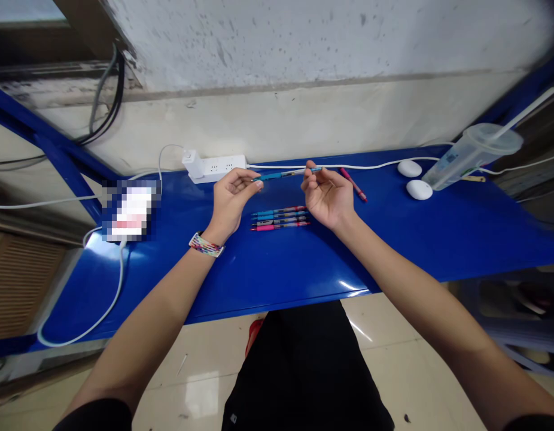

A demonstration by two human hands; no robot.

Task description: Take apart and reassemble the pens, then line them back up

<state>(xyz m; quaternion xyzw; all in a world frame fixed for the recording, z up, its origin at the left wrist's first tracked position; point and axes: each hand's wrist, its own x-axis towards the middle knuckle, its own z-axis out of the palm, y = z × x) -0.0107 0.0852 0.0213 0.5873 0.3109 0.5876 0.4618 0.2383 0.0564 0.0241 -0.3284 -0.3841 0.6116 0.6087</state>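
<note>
A blue pen (277, 176) with a clear barrel is held level above the blue shelf (277, 275), one end in each hand. My left hand (232, 197) pinches its left tip between thumb and fingers. At the other end, the thumb and fingers of my right hand (329, 197) close on the pen, palm turned up. Just below, several pens lie side by side on the shelf, among them a pink-gripped pen (265, 227) nearest to me. A separate red pen (354, 185) lies slanted behind my right hand.
Along the wall a white power strip (223, 167) has a charger plugged in. A blurred-out phone (131, 209) with a white cable lies at the left. On the right are two white rounded objects (419, 190) and a clear plastic cup (459, 158) with a straw.
</note>
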